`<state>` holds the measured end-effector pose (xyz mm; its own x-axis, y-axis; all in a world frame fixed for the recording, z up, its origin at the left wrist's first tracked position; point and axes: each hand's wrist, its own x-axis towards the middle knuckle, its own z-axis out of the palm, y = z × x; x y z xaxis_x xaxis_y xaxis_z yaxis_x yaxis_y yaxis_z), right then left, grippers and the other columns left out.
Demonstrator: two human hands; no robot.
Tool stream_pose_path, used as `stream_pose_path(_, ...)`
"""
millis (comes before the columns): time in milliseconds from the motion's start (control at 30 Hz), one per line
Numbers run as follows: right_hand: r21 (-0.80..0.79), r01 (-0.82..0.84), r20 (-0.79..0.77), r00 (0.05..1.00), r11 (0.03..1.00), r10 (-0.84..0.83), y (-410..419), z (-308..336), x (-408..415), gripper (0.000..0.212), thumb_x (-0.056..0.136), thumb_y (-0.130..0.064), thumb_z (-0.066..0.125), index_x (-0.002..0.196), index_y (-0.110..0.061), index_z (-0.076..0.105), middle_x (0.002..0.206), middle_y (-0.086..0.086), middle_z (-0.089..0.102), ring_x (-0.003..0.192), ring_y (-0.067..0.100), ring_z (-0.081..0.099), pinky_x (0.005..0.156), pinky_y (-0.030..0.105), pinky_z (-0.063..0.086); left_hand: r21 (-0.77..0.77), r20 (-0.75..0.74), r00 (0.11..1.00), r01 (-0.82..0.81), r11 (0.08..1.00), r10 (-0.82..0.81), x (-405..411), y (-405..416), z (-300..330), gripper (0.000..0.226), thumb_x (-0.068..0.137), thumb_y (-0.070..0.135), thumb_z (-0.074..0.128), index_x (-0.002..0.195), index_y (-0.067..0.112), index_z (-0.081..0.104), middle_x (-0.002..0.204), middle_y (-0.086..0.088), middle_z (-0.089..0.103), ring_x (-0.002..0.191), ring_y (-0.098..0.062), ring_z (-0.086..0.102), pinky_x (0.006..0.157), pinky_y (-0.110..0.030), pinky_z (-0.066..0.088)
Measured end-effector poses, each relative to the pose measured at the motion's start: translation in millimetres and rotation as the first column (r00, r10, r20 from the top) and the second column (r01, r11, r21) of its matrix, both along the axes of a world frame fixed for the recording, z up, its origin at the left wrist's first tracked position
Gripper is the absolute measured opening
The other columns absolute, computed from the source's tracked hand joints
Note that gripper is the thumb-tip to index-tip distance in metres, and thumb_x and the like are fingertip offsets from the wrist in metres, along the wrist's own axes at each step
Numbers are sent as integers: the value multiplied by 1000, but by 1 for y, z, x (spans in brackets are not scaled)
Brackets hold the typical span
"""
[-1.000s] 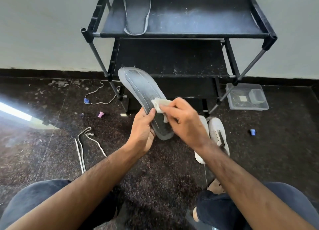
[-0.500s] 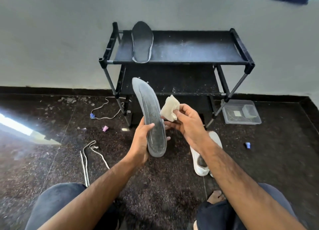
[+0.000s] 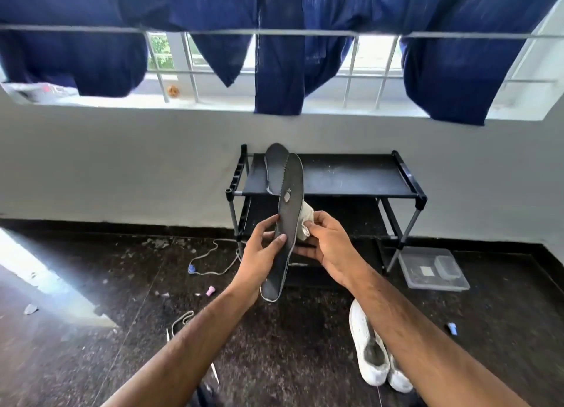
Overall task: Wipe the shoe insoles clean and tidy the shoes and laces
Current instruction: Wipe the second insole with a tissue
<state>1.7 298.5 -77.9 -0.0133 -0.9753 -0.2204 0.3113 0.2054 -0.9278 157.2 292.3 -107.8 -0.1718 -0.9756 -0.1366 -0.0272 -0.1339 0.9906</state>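
The white cloth (image 3: 306,223) is being largely hidden behind the held insole (image 3: 287,223), so only a bunched corner is being shown beside the right hand (image 3: 328,246). The second insole (image 3: 272,168) on the rack (image 3: 351,177) is being partly covered by the held one, and the far white shoe (image 3: 398,377) is being mostly hidden behind the right forearm and the nearer shoe (image 3: 367,345). The contents of the clear box (image 3: 433,272) are being left too small to tell, and the lace (image 3: 180,322) is being cut off by the left forearm.
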Motion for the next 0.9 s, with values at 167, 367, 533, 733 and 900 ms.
stream_pose_path(167, -21, 6, -13, 1000, 1000, -7, -4, 27, 2, 14, 107, -10, 46, 103, -13, 59, 91, 7, 73, 79, 19, 72, 73, 43, 62, -92, 255, 965, -43, 995, 65, 14, -22, 16, 47, 76, 62, 77, 115, 37, 68, 95, 6, 75, 94, -14, 71, 97, -51, 52)
stream_pose_path(367, 33, 39, 63, 997, 999, -41, -28, 47, 3, 16, 107, -3, 43, 113, -7, 57, 94, 13, 72, 78, 23, 72, 62, 38, 64, -151, 153, 979, -111, 982, 134, 19, -51, 42, 9, 97, 17, 67, 92, 13, 61, 89, -10, 68, 86, -28, 66, 66, -30, 54)
stream_pose_path(533, 39, 100, -77, 992, 994, -97, -75, 45, -4, 16, 106, -5, 46, 115, -9, 58, 91, 8, 76, 81, 21, 74, 71, 35, 63, -188, 230, 946, -189, 964, 230, 28, -100, 61, 18, 96, 4, 65, 91, 17, 54, 88, -5, 65, 75, -17, 62, 54, -21, 47)
stream_pose_path(733, 2, 149, -174, 974, 989, -146, -147, 38, -13, 17, 104, -6, 47, 116, -10, 58, 92, 6, 77, 79, 17, 72, 58, 24, 54, -179, 368, 890, -215, 960, 268, 47, -199, 48, 29, 87, 8, 74, 108, 18, 57, 97, -13, 72, 92, -32, 72, 85, -53, 60)
stream_pose_path(900, 10, 170, -190, 968, 985, -165, -209, 13, -23, 15, 103, 0, 47, 112, -4, 58, 102, 16, 72, 79, 22, 71, 75, 32, 60, -164, 485, 836, -199, 966, 255, 46, -256, 26, 38, 86, 4, 73, 114, 19, 53, 103, -14, 72, 98, -32, 69, 90, -46, 57)
